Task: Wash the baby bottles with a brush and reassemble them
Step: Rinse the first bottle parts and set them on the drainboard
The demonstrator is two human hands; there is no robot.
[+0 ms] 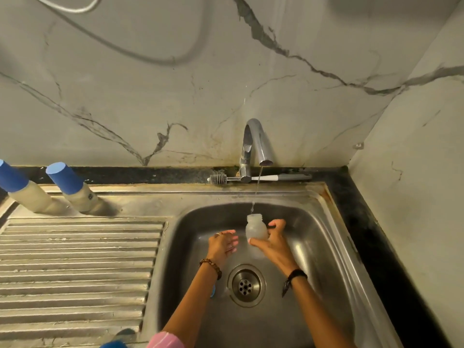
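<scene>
Here the right hand (272, 243) grips an uncapped clear bottle (256, 226) upright under the tap (256, 144) stream over the sink (324, 237), the left hand (223, 243) at its nine o'clock loosely spread, the brush (256, 177) lying at twelve behind the tap.

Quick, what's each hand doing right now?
Left hand: open, fingers relaxed, holding nothing.
Right hand: gripping the uncapped bottle under the tap's stream.

pink sleeve (165, 340), brown bead bracelet (211, 264), black wristband (296, 273), finger ring (217, 234)
</scene>
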